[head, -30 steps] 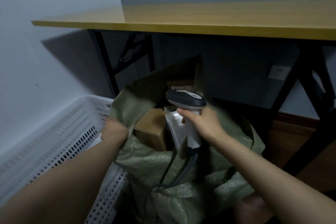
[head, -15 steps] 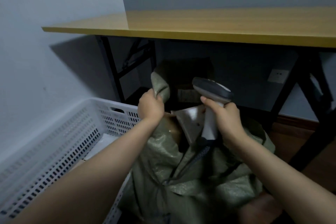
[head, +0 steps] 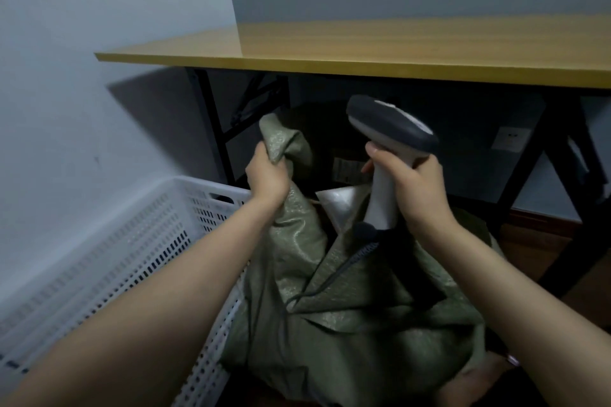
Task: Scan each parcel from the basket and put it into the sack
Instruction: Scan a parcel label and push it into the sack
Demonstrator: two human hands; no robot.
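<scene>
A green woven sack (head: 357,314) stands on the floor in front of me, its mouth partly open. My left hand (head: 266,175) grips the sack's upper left rim and holds it raised. My right hand (head: 415,185) grips the handle of a grey and white barcode scanner (head: 388,132), upright above the sack mouth, its cord (head: 334,277) trailing down over the fabric. A silvery grey parcel (head: 340,205) pokes out of the sack between my hands. A dark box with a label (head: 345,168) lies deeper inside. The white perforated basket (head: 139,248) sits to the left; its contents are hidden.
A yellow-topped table (head: 396,53) with black folding legs (head: 215,132) stands right behind the sack, its edge above my hands. Grey walls close off the left and back. A wall socket (head: 510,139) shows under the table. Wooden floor (head: 535,248) lies to the right.
My left hand left the sack's side, took its rim and lifted it. My right hand raised the scanner higher above the sack. The brown box inside became hidden.
</scene>
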